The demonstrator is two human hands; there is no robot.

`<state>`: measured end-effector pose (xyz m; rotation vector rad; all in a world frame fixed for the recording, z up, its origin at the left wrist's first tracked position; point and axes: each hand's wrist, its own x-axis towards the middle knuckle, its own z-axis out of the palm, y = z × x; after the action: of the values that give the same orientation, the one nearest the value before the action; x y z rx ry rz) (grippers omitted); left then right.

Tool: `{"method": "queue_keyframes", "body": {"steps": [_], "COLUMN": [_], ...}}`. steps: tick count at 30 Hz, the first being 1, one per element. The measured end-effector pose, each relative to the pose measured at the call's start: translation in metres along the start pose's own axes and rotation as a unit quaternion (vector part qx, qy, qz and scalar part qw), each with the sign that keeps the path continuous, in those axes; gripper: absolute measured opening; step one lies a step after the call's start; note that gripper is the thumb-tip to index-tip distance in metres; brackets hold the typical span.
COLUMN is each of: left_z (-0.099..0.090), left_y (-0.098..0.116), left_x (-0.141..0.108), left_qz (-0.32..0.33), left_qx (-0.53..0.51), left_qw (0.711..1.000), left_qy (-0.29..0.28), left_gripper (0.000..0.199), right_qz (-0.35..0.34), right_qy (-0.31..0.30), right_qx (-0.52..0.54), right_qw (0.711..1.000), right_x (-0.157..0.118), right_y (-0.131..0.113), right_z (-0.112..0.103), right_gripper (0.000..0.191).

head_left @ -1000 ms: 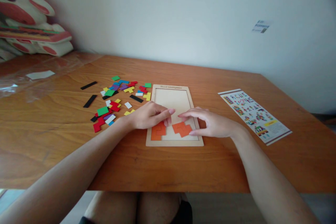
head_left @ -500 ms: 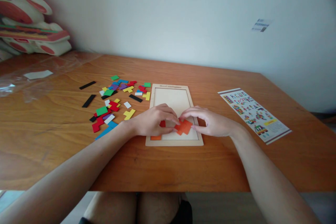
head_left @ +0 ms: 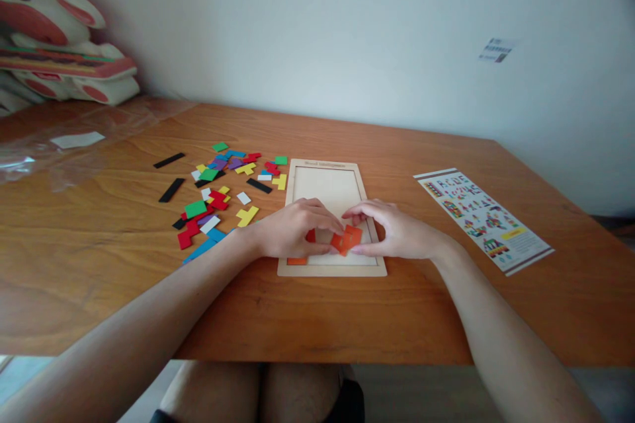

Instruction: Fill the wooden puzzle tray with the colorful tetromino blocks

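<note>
Over the lower part of a wooden puzzle tray [head_left: 331, 271], my left hand [head_left: 308, 228] and my right hand [head_left: 397, 230] face each other. Between the fingertips of both hands are orange puzzle pieces [head_left: 352, 236], held tilted above the tray; whether they are two pieces or one is hard to tell. My left thumb and fingers pinch the left side, and my right thumb and fingers hold the right side. Inside the tray, another orange piece [head_left: 297, 262] lies at the lower left corner. A red piece [head_left: 311, 236] shows partly behind my left hand.
Several coloured puzzle pieces [head_left: 196, 209] lie scattered left of the tray. A printed pattern sheet [head_left: 483, 221] lies to the right. Clear plastic wrap [head_left: 119, 120] and a white paper [head_left: 78, 140] rest at the far left, near a rabbit-shaped toy [head_left: 106, 82].
The orange pieces have turned and tilted between my fingers. My right thumb has moved down and left along their edge. The view has shifted slightly.
</note>
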<state>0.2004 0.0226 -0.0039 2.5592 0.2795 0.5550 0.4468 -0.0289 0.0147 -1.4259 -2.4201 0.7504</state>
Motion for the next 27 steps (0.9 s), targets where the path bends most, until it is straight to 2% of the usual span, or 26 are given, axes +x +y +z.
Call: {"method": "queue_keyframes", "body": {"steps": [8, 15, 23, 27], "left_z": [-0.008, -0.001, -0.005, -0.005], "left_y": [-0.004, 0.003, 0.003, 0.0], "left_x": [-0.002, 0.002, -0.002, -0.001], "left_qz": [-0.004, -0.048, -0.011, -0.024], "left_qx": [0.054, 0.094, 0.075, 0.084], "left_qw": [0.998, 0.994, 0.997, 0.996], "left_qy": [0.007, 0.042, -0.007, 0.033], "left_gripper": [0.021, 0.02, 0.022, 0.022], "right_qz": [0.007, 0.0, -0.014, -0.045], "right_qy": [0.002, -0.025, -0.008, 0.047], "right_qx": [0.018, 0.081, 0.071, 0.048], "right_qw": [1.0, 0.996, 0.997, 0.997], "right_x": [-0.005, -0.002, 0.0, 0.006], "right_y": [0.005, 0.003, 0.003, 0.001], "right_z": [-0.006, -0.005, -0.002, 0.005], "right_gripper": [0.056, 0.054, 0.057, 0.036]}}
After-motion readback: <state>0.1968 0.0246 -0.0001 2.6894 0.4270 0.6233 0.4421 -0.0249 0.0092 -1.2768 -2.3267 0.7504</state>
